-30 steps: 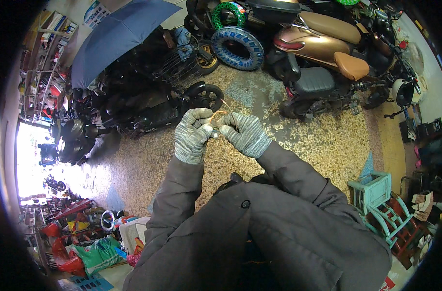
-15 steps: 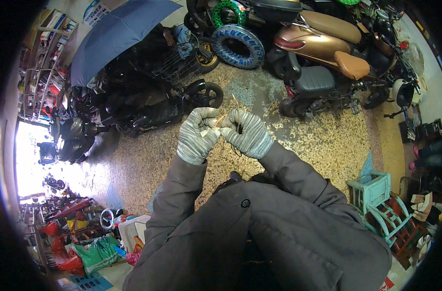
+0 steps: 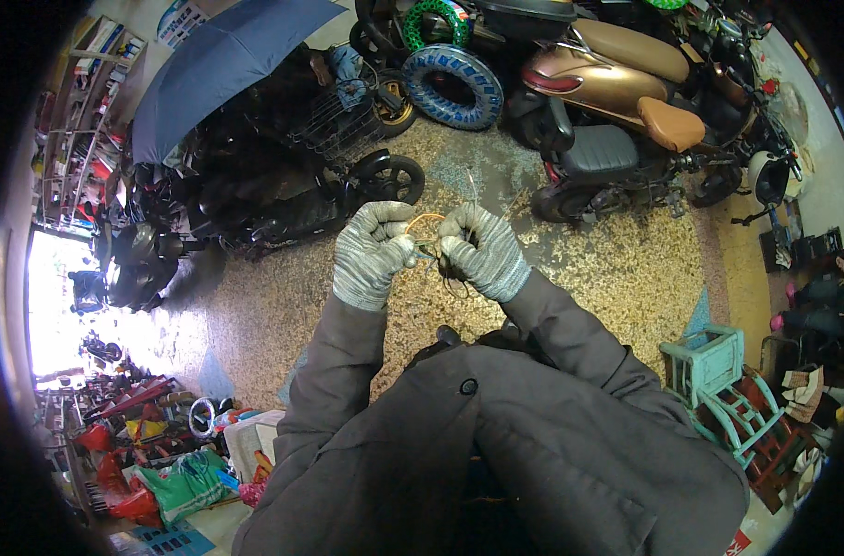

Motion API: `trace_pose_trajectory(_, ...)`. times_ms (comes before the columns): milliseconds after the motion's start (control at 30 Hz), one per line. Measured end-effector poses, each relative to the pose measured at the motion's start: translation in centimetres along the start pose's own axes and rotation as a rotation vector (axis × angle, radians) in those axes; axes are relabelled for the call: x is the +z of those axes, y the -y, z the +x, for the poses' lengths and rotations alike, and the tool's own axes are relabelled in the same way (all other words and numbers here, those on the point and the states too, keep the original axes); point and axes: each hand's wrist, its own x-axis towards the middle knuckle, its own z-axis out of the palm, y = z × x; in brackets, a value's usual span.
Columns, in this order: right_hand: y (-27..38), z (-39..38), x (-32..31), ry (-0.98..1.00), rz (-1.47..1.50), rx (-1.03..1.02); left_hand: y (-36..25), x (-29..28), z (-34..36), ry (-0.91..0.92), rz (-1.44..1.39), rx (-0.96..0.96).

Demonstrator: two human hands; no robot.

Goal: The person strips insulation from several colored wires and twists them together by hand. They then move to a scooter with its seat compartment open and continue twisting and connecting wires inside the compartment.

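Observation:
Thin wires [image 3: 425, 219] stretch between my two hands in front of my chest, one of them orange and bowed upward, others dark. My left hand [image 3: 371, 254], in a grey knitted glove, pinches their left side between thumb and fingers. On the other side my right hand [image 3: 484, 250], gloved alike, is closed on the wires. A pale thin strand sticks up above the right fingers, and dark loops hang under them. The wire ends inside both grips are hidden by the gloves.
A black scooter [image 3: 283, 215] stands ahead on the left below a dark blue umbrella [image 3: 227, 69]. Wrapped tyres [image 3: 452, 87] and a gold scooter [image 3: 593, 79] are at the back. A pale green chair [image 3: 709, 363] is at right, with a green bag [image 3: 185, 486] at lower left.
My hands have moved slightly apart. More of the orange wire now shows, arched between them, and dark wires show below it.

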Motion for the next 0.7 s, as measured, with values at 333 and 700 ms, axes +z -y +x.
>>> trace_pose_trajectory(333,0.7,0.3,0.7,-0.061,-0.263,-0.143,0.2,1.0,-0.2,0.066,0.192,0.252)
trace_pose_trajectory(700,0.4,0.4,-0.2,-0.014,-0.288,-0.078,-0.1,1.3,-0.5,0.05,0.71,0.1)
